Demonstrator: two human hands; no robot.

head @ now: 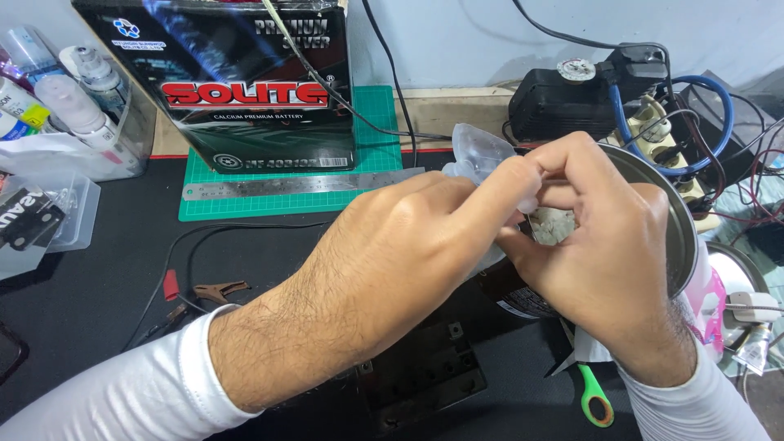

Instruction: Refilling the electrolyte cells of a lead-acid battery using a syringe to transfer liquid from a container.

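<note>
Near the tabletop's rear edge a black battery box (245, 82) stands on a green cutting mat (376, 147). At centre, the left hand (384, 269) and right hand (608, 245) together pinch a clear plastic piece (478, 155) above a round metal tin (682, 237).

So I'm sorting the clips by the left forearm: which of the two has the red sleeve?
The upper-left clip wears the red sleeve; the other clip, just to its right, is bare brownish metal.
</note>
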